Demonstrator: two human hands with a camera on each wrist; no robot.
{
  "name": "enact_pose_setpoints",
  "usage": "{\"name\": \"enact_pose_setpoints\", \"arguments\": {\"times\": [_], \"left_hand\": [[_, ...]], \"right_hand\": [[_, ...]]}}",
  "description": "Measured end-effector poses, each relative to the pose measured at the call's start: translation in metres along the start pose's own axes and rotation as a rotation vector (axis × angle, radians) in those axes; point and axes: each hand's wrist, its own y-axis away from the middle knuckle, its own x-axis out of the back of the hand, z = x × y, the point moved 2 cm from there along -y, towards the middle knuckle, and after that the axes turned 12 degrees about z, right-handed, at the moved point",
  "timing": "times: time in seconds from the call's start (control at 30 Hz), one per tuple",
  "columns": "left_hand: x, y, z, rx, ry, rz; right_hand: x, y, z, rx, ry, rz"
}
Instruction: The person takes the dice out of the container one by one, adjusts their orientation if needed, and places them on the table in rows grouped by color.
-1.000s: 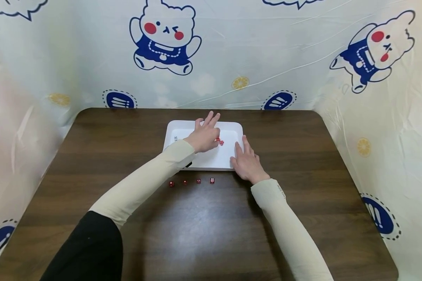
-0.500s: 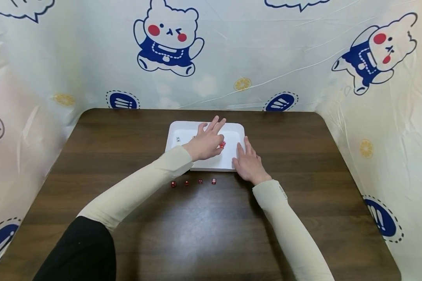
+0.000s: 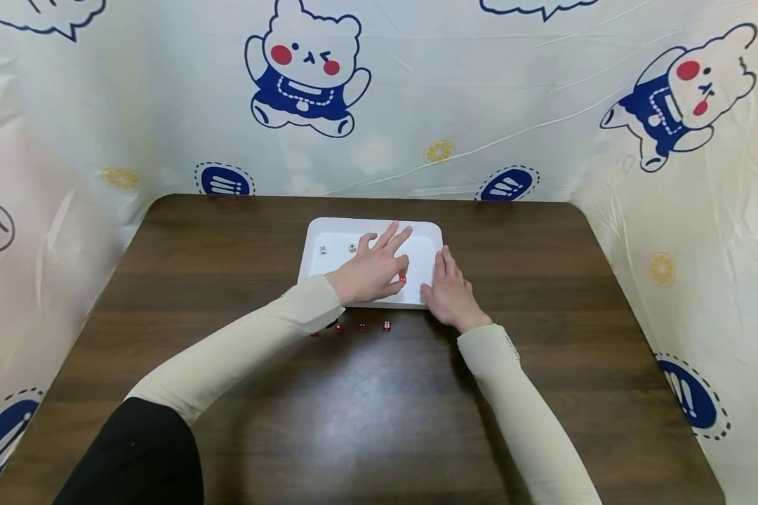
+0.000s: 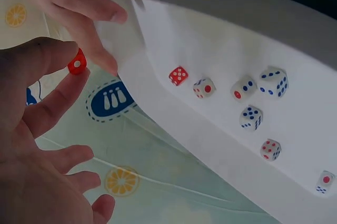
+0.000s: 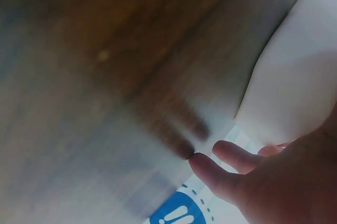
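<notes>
Your left hand (image 3: 369,273): thumb and index finger clamped on red die (image 4: 77,62), held above right part of white tray (image 3: 426,242); other 3 fingers spread apart. Your right hand (image 3: 453,298): fingers extended, holding nothing, at tray's right rim, thumb apart from index finger. In tray, left wrist view shows 1 loose red die (image 4: 178,75) plus 6 white dice (image 4: 251,118). On counter (image 3: 354,421), just outside tray's near edge: row of 4 red dice (image 3: 363,327), leftmost partly behind your left sleeve (image 3: 253,337).
</notes>
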Motion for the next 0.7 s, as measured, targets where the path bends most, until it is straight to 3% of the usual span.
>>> {"name": "enact_pose_setpoints", "arguments": {"times": [0.23, 0.7], "left_hand": [[-0.003, 0.010, 0.006, -0.023, 0.032, -0.006], [-0.017, 0.023, 0.013, -0.027, 0.093, -0.020]], "right_hand": [[-0.001, 0.000, 0.001, -0.034, -0.022, -0.020], [0.005, 0.000, -0.001, -0.017, -0.014, -0.085]]}}
